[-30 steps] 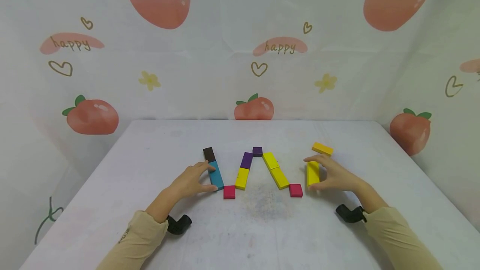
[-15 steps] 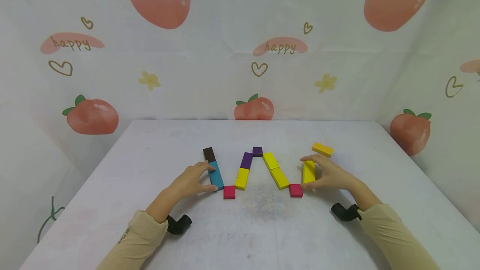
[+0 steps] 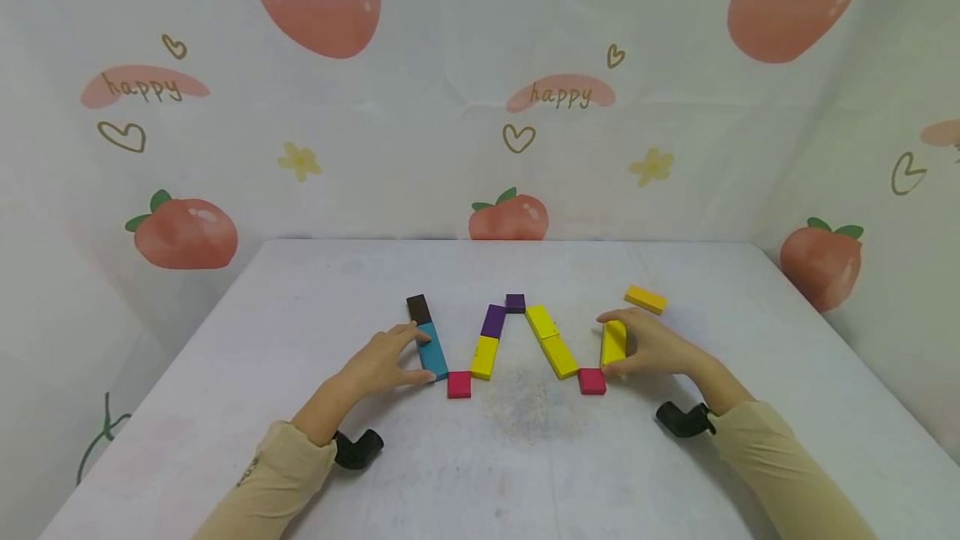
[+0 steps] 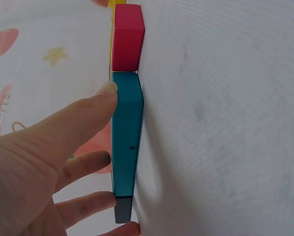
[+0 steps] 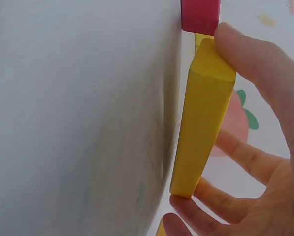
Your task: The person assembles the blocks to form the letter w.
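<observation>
In the head view my left hand [image 3: 380,361] rests at a blue block [image 3: 432,352], thumb at its near end and relaxed fingers spread along it. A black block [image 3: 418,308] touches its far end, and a red block [image 3: 458,384] sits at its near end. My right hand [image 3: 660,343] holds a yellow block [image 5: 201,123] between the thumb at its near end and a finger at its far end. That block's near end is close beside another red block [image 3: 592,381]. In the right wrist view the thumb tip reaches that red block.
Between the hands, a yellow block [image 3: 484,357], a purple block [image 3: 493,321], a small dark purple block [image 3: 515,303] and two yellow blocks [image 3: 551,340] form a peak. An orange-yellow block [image 3: 645,299] lies beyond my right hand. Black wrist devices [image 3: 684,419] hang under both wrists.
My right hand has slid left with the yellow block, bringing it up close to the right-hand red block. The left hand has stayed in place.
</observation>
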Tool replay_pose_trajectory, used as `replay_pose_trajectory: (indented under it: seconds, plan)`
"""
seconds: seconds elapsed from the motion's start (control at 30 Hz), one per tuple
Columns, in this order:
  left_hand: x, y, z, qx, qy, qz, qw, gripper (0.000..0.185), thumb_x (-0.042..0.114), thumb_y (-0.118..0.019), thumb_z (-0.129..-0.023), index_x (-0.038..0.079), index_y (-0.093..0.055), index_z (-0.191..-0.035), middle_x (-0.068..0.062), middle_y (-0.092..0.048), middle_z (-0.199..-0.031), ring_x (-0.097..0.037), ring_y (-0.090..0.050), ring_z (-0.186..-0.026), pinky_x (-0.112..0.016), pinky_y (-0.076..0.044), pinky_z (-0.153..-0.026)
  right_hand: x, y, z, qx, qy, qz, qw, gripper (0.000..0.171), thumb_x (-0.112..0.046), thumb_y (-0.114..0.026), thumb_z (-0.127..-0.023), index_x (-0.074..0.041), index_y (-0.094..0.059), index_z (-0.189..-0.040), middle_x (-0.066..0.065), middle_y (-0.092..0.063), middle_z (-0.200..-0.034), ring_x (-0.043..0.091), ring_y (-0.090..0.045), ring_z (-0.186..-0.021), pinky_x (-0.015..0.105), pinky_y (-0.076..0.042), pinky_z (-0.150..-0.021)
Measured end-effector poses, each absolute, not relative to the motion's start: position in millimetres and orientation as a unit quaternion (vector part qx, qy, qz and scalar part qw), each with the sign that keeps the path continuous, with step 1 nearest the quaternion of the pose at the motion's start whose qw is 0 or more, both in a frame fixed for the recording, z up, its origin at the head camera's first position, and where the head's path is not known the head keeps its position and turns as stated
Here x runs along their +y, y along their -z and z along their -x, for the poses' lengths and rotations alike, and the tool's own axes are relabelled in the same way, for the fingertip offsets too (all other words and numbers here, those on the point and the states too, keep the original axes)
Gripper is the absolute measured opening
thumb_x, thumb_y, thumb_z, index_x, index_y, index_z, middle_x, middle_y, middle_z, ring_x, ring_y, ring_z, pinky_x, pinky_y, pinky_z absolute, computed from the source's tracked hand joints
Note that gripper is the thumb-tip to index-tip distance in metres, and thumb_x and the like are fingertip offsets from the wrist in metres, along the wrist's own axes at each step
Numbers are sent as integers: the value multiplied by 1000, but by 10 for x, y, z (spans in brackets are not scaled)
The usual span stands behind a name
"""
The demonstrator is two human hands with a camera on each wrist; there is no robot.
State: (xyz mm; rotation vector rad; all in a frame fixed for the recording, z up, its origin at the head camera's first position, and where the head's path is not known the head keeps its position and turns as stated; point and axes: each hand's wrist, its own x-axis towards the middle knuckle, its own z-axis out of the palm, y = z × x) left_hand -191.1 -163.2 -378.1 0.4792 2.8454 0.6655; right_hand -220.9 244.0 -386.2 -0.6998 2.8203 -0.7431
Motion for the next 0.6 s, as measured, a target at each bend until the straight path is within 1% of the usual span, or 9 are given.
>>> replay_pose_trajectory:
  seconds: [0.43,0.6]
  plan:
    - [-1633,3785,1914,957,-222,-163,88,55,35,-72,-80,10,-53,-125,-22,-38,-145,-42,-43,-123,-55,-43,-98,2435,3842,2213,937,248,232,83,73,-36,-78,-72,-1,-48,-128,25,-49,-131,40,-44,-117,62,-36,-100]
    - [-1635,3789,1915,957,-223,-163,88,55,35,-72,-80,11,-53,-126,-22,-38,-145,-43,-43,-123,-56,-43,-98,2445,3834,2208,933,258,233,88,75,-35,-78,-73,1,-46,-130,26,-47,-133,42,-43,-120,63,-34,-101]
